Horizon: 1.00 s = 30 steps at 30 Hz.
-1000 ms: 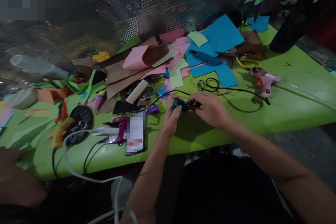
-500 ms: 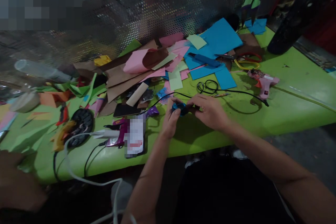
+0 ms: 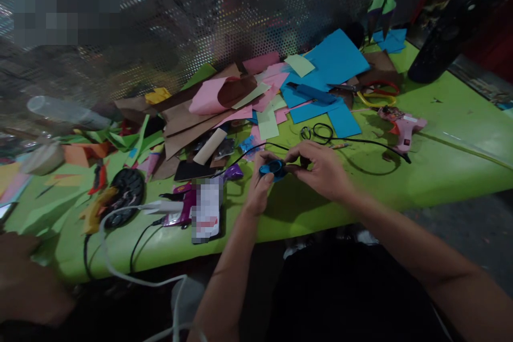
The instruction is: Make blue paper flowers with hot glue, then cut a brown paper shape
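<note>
From where I stand, the left hand (image 3: 260,187) grasps a small blue curled piece (image 3: 273,169), thumb in front and fingers behind; its open ring faces up; the right hand (image 3: 320,168) has thumb and forefinger at the piece's right edge, though I cannot tell whether they pinch it or merely touch it; the piece is held over the green table (image 3: 449,171), near its front edge.

Likely faults, with causes: the ring could flatten, should the left thumb press too hard; it could spring open or skew, should either hand slacken or the two pull unevenly; it could drop, should the left grip slip.

A secondary hazard is the black cord (image 3: 368,140), which runs behind the hands toward the pink glue gun (image 3: 405,131); a sweep of the right hand could snag it; the pencil (image 3: 340,146), just beyond that hand, could be knocked and roll.
</note>
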Each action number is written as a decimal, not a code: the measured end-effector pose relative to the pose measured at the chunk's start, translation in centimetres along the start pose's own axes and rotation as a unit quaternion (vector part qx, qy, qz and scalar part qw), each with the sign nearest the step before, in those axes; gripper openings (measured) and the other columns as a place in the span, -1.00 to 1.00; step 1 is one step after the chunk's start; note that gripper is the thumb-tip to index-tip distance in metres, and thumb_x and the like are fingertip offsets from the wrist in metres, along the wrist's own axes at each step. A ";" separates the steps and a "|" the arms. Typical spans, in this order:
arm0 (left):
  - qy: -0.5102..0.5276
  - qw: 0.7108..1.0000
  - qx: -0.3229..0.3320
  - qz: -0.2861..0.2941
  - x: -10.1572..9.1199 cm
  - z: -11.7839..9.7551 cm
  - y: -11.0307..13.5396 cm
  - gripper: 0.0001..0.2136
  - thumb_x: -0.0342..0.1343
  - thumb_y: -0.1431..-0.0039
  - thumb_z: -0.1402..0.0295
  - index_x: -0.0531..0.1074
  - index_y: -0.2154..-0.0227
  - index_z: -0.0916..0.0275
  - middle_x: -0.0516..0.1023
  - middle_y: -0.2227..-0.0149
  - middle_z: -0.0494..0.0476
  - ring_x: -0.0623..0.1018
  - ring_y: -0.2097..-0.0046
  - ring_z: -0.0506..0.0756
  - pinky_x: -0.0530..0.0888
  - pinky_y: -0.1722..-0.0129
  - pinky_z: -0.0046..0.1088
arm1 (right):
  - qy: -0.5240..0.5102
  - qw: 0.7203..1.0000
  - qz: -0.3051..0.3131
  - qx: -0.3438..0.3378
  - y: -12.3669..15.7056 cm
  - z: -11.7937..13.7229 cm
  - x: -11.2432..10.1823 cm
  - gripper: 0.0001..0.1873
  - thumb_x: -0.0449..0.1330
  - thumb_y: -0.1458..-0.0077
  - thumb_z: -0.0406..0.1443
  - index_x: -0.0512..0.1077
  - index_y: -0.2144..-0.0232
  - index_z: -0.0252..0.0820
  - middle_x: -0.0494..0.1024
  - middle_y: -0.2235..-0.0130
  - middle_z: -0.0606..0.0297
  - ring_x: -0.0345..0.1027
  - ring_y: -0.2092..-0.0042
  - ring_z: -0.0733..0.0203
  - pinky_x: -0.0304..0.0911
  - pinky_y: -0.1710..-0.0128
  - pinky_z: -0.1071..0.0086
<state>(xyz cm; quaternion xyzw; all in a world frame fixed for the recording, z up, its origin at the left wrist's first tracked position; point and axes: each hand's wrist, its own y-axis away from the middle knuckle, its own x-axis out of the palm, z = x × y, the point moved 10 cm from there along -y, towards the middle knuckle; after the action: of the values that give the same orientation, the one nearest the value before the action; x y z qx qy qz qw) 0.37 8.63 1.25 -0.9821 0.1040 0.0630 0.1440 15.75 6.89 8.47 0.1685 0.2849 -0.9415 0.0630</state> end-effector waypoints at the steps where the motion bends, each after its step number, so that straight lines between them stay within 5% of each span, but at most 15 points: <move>1: -0.003 1.000 -0.001 0.001 0.0 0.0 0.0 -0.48 0.03 -0.14 -0.23 0.33 0.10 0.10 0.34 0.15 0.10 0.40 0.12 0.15 0.40 0.11 -0.32 | -0.005 1.000 0.002 -0.008 0.0 0.2 0.0 -0.86 0.26 -0.14 -0.44 0.55 0.25 -0.15 0.61 0.24 0.24 0.45 0.24 0.21 0.31 0.29 0.40; 10: -0.005 1.000 0.016 0.017 0.3 -0.7 0.3 -0.48 0.07 -0.17 -0.21 0.32 0.07 0.11 0.35 0.15 0.10 0.39 0.11 0.14 0.40 0.11 -0.32 | 0.032 0.996 0.020 -0.079 0.3 1.2 0.8 -0.79 0.21 -0.22 -0.47 0.61 0.22 -0.13 0.65 0.20 0.21 0.53 0.15 0.19 0.40 0.14 0.35; 21: -0.037 0.999 0.017 0.021 0.5 -1.7 0.4 -0.49 0.07 -0.17 -0.20 0.30 0.07 0.12 0.33 0.15 0.11 0.39 0.09 0.16 0.41 0.09 -0.30 | 0.025 0.996 0.033 -0.073 0.3 1.3 0.7 -0.75 0.19 -0.17 -0.49 0.60 0.21 -0.12 0.65 0.18 0.21 0.53 0.14 0.18 0.39 0.14 0.34; 30: -0.102 0.992 0.057 0.056 1.6 -3.3 0.4 -0.55 0.07 -0.22 -0.14 0.26 0.05 0.08 0.33 0.18 0.07 0.41 0.14 0.14 0.40 0.15 -0.30 | -0.004 1.000 0.015 -0.015 -0.2 0.6 0.2 -0.92 0.30 -0.17 -0.42 0.56 0.28 -0.16 0.66 0.26 0.26 0.50 0.24 0.23 0.31 0.26 0.40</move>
<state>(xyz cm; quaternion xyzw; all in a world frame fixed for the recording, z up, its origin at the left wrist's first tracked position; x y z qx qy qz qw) 2.16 6.95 4.03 -0.9533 0.1467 0.1645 0.2064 15.33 6.67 8.96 0.1682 0.2960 -0.9368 0.0809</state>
